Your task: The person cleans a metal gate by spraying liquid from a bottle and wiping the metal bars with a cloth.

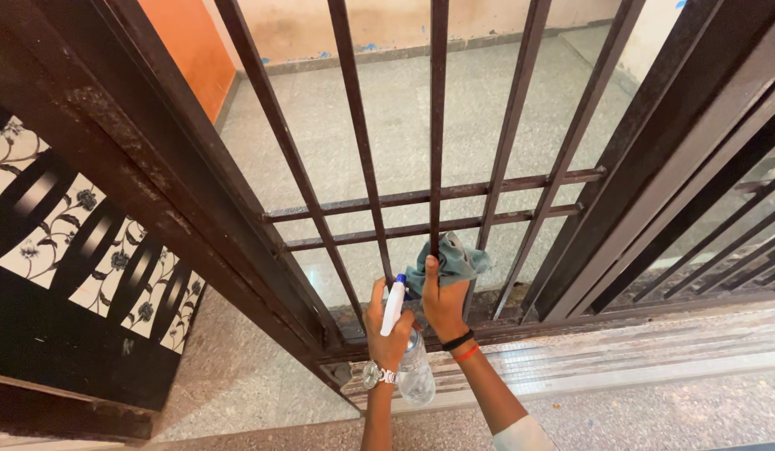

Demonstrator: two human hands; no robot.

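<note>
Hands: left hand [387, 321] grips a half-hidden spray bottle [414, 367]; right hand [444, 302] presses a cloth [451, 260] around a bar [437, 125].

The gate [437, 125] is dark brown metal, its bars dulled with pale dust. Pressed against one of its lower bars, the cloth [451, 260] is a muted grey-blue. Just left of the cloth, the spray bottle [408, 355] is clear with a white nozzle tipped in blue. Left of the gate, a black panel [78, 250] carries a white ground with a black floral vine pattern. Beyond the gate, the floor [454, 108] is speckled grey-green, the wall [179, 42] orange. The right hand [446, 305] wears black and orange bands; the left hand [387, 321] a silver watch.
</note>
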